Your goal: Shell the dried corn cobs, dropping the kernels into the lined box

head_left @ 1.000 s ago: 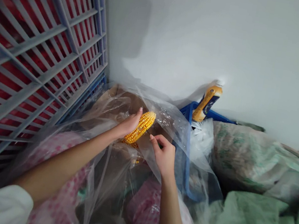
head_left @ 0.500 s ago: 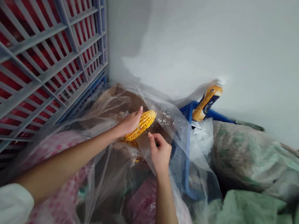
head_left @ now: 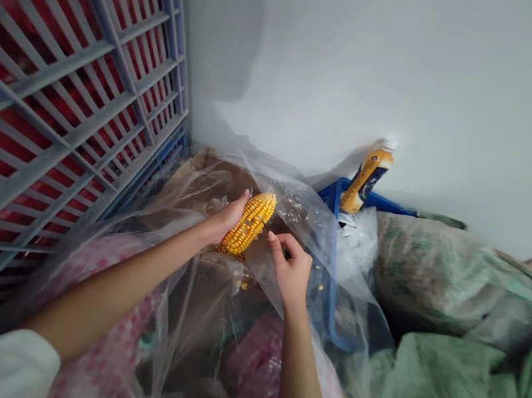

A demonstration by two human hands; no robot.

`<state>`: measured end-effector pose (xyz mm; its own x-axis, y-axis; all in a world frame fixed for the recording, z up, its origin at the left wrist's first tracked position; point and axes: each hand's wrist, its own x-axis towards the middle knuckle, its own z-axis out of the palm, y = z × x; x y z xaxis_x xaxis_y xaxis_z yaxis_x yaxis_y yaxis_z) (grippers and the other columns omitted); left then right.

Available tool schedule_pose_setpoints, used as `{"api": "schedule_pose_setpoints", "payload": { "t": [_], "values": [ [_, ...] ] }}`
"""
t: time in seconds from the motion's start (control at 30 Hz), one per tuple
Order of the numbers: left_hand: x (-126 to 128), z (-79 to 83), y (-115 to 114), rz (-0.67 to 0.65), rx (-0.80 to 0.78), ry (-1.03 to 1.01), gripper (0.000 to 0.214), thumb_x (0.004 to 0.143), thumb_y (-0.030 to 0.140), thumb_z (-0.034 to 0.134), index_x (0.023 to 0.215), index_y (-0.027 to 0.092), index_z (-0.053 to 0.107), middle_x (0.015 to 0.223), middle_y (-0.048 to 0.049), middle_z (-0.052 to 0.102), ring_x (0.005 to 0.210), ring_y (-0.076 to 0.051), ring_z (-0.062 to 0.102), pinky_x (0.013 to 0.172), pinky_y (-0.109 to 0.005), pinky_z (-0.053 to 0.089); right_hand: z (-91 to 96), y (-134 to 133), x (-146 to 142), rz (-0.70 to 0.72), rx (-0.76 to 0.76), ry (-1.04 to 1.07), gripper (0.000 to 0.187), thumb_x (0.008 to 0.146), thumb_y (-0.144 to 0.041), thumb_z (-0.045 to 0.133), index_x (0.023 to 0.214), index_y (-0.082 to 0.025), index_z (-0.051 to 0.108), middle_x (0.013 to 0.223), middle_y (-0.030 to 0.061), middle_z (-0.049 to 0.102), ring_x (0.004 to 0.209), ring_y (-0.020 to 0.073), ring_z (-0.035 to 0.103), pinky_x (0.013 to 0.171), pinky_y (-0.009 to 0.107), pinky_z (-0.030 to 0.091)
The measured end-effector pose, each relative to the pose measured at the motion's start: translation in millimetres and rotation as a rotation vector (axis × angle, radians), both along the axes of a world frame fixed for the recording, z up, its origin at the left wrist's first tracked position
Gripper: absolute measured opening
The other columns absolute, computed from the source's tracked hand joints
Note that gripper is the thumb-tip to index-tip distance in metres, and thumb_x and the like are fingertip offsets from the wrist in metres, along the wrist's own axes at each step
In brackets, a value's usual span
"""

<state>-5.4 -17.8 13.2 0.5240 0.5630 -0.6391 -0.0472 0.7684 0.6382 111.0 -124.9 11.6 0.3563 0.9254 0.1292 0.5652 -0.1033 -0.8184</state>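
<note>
My left hand (head_left: 225, 221) grips a yellow corn cob (head_left: 251, 221), holding it tilted above a cardboard box lined with clear plastic (head_left: 208, 183). Just right of the cob, my right hand (head_left: 291, 269) has its fingers curled in a pinch with the thumb pointing at the kernels; a thin dark tool seems to sit in the pinch, too small to make out. A few loose kernels (head_left: 243, 283) lie in the plastic below the cob.
A grey slatted crate wall (head_left: 63, 79) over red stands at the left. A blue basket (head_left: 335, 237) sits to the right, with an orange bottle (head_left: 367, 177) leaning on the white wall. Green woven sacks (head_left: 455, 310) fill the right side. Pink-patterned cloth (head_left: 99, 361) lies under the plastic.
My right hand edged in toward the cob, then drew slightly back to the right. The cob has tipped a little more upright in my left hand.
</note>
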Motion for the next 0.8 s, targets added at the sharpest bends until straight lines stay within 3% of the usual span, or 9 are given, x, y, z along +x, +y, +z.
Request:
{"api": "schedule_pose_setpoints", "payload": {
  "t": [0.17, 0.3, 0.43, 0.57, 0.67, 0.8],
  "values": [
    [-5, 10.7, 8, 0.031, 0.032, 0.038, 0.059, 0.087, 0.054, 0.022, 0.077, 0.014, 0.064, 0.048, -0.0042, 0.057, 0.042, -0.014, 0.052, 0.043, -0.023, 0.041, -2.3, 0, 4, -0.069, -0.014, 0.007, 0.035, 0.08, -0.046, 0.05, 0.071, -0.014, 0.06, 0.06, -0.0021, 0.053, 0.055, 0.008, 0.042, 0.055, 0.018, 0.033],
    [-8, 10.6, 14, -0.036, -0.011, 0.01, 0.065, 0.083, 0.062, 0.02, 0.076, 0.013, 0.063, 0.052, -0.0064, 0.059, 0.043, -0.016, 0.055, 0.041, -0.024, 0.043, -5.6, 3, 2, -0.105, -0.048, 0.034, 0.037, 0.081, -0.048, 0.047, 0.075, -0.014, 0.06, 0.063, -0.0011, 0.055, 0.056, 0.0092, 0.044, 0.056, 0.019, 0.034],
    [-11, 6.3, 19, -0.008, 0.026, -0.066, 0.058, 0.073, 0.069, 0.039, 0.081, 0.015, 0.061, 0.057, -0.0051, 0.061, 0.048, -0.018, 0.06, 0.04, -0.025, 0.046, -10.4, 7, 0, -0.056, -0.149, -0.011, 0.034, 0.085, -0.044, 0.038, 0.084, -0.017, 0.058, 0.069, -0.0002, 0.058, 0.057, 0.0104, 0.048, 0.058, 0.02, 0.035],
    [-11, 7.4, 20, 0.055, 0.021, -0.092, 0.043, 0.071, 0.058, 0.056, 0.087, 0.018, 0.059, 0.061, -0.0018, 0.06, 0.052, -0.018, 0.062, 0.042, -0.025, 0.049, -14.4, 6, 5, -0.056, -0.274, -0.027, 0.029, 0.087, -0.038, 0.031, 0.096, -0.02, 0.052, 0.064, -0.0009, 0.056, 0.056, 0.0126, 0.051, 0.058, 0.021, 0.035],
    [-11, 8.7, 21, 0.081, 0.013, -0.101, 0.039, 0.074, 0.052, 0.055, 0.089, 0.017, 0.058, 0.061, -0.0031, 0.061, 0.054, -0.019, 0.063, 0.043, -0.027, 0.051, -16.0, 2, 18, -0.141, -0.321, -0.144, 0.029, 0.087, -0.032, 0.028, 0.101, -0.019, 0.051, 0.072, 0.0034, 0.06, 0.064, 0.0151, 0.055, 0.061, 0.023, 0.036],
    [-12, 7.3, 22, 0.091, 0.017, -0.091, 0.043, 0.074, 0.053, 0.054, 0.095, 0.016, 0.058, 0.062, -0.0054, 0.062, 0.055, -0.021, 0.064, 0.043, -0.029, 0.052, -20.2, -10, 47, -0.367, -0.523, -0.407, 0.031, 0.084, -0.024, 0.031, 0.09, -0.013, 0.06, 0.072, 0.0137, 0.061, 0.066, 0.0204, 0.057, 0.061, 0.029, 0.036]
  ]
}}
